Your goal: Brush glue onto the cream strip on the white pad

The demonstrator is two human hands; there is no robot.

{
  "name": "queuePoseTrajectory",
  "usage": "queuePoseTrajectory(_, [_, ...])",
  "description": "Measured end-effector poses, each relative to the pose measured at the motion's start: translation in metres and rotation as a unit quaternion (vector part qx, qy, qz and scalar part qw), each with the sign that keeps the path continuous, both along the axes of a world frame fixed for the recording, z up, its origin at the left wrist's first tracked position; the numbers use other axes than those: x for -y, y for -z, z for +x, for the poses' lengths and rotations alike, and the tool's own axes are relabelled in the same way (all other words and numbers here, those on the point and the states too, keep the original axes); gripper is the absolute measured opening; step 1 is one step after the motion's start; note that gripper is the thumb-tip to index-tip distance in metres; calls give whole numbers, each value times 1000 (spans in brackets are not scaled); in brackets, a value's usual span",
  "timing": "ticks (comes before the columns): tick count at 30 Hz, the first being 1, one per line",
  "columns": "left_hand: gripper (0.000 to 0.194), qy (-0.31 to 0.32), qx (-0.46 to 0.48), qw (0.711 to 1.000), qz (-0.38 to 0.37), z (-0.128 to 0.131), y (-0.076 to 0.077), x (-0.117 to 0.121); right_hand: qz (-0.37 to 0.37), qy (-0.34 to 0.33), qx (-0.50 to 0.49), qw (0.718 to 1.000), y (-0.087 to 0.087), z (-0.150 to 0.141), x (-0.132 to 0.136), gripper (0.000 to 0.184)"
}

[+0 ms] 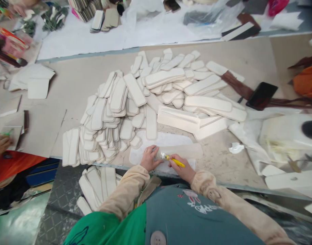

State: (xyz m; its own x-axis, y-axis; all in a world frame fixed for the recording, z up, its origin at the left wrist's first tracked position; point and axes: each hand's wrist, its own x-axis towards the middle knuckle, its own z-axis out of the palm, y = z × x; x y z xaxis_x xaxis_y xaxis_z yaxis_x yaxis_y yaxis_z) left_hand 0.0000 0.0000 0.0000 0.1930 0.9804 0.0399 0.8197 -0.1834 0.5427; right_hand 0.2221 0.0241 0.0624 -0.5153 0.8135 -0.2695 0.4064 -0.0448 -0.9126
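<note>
A long pale strip with rounded ends [182, 151] lies on a white sheet [139, 151] near the table's front edge. My left hand [150, 159] rests at the strip's left end, thumb and fingers apart and pressing down. In my right hand [183, 167] is a small yellow-handled brush [176, 162], its whitish head over the left part of the strip, close to my left fingertips. The fine detail of the brush head is blurred. Just behind, a large heap of similar cream strips [135, 90] spreads across the table.
A black phone [262, 96] lies on brown material at the right, near a white container [285, 131] and a crumpled white scrap [236, 148]. More strips [94, 187] sit below the table edge. Another person's hand [0, 144] is at far left.
</note>
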Motion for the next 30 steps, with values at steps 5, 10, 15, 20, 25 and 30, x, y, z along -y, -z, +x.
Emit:
queuePoseTrajectory(5, [71,6,8,1000,10,0,1,1,5,60,57,997,3,27,-6,24])
queuePoseTrajectory(10, [70,1,2,1000,-3,0,2,1,68,171,142,973,-1,87,-7,24])
queuePoseTrajectory(15, [71,7,4,1000,24,0,4,1,201,161,259,931,-13,117,-4,24])
queuePoseTrajectory(20, [71,10,13,999,39,-1,7,2,319,51,336,884,-16,93,-4,25])
queuePoseTrajectory(25, [71,2,15,1000,24,0,6,1,309,-64,364,876,-6,45,-2,24])
queuePoseTrajectory(30, [71,-6,14,1000,19,0,6,2,259,-127,202,936,-6,3,5,23])
